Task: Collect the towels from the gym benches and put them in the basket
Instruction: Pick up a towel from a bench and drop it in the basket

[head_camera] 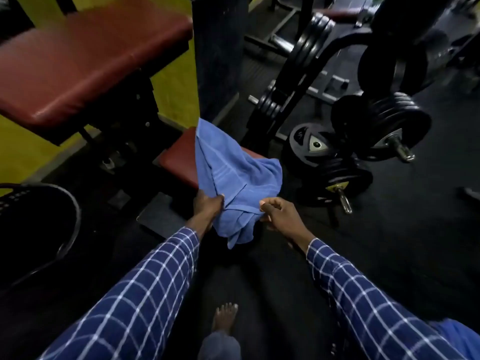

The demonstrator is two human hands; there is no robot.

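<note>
A blue towel (231,175) drapes over the small dark red bench seat (179,157) at the centre. My left hand (207,209) grips the towel's bunched near edge. On the right side of that same edge, my right hand (275,211) pinches the cloth. The towel's far end still lies on the seat and its near end hangs off toward me. A black mesh basket (39,203) shows only partly at the left edge, on the floor. More blue cloth (457,333) peeks in at the bottom right corner.
A large dark red padded bench (85,61) rises at the upper left on a black frame. Stacked black weight plates (376,126) and a plate rack (298,74) crowd the right. Yellow wall (15,149) lies behind. My bare foot (224,318) stands on dark floor.
</note>
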